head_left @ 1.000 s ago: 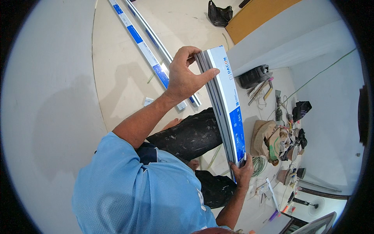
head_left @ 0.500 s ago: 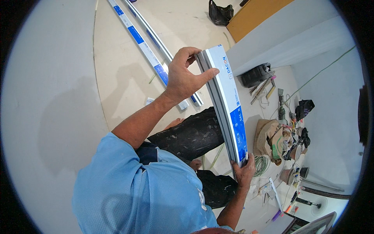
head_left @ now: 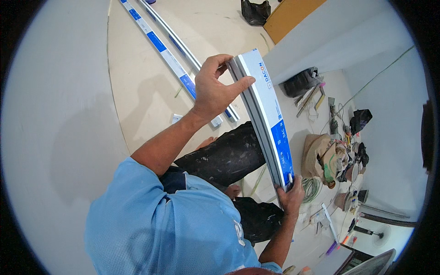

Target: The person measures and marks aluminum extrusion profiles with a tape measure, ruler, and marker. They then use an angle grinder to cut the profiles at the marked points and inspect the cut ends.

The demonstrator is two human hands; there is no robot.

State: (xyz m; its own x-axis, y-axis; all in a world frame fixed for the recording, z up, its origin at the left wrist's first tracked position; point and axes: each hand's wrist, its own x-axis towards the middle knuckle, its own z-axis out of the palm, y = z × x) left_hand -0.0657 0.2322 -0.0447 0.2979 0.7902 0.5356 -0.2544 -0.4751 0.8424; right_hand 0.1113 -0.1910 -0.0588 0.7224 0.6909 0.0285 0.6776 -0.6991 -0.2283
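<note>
Both hands hold a grey metal profile [head_left: 270, 121] with grooved sides and white-and-blue protective film on its face. It slants across the front of my body, above my dark trousers. My left hand [head_left: 219, 88] grips its far end, with the thumb on the film side and the fingers round the edge. Close to the near end, my right hand [head_left: 291, 195] wraps the profile from the right. A small white tip [head_left: 290, 178] shows by the right thumb; I cannot make out what it belongs to.
Two long film-covered profiles [head_left: 158, 42] lie on the pale floor at the left. A black bag [head_left: 255, 13] stands by an orange-brown panel [head_left: 291, 18]. At right are a brown sack [head_left: 316, 156], a coiled hose [head_left: 311, 190], several tools and a fan [head_left: 378, 235].
The view has shifted slightly, and the profile's near end sits a little farther right with my right hand. Both hands keep their hold on it.
</note>
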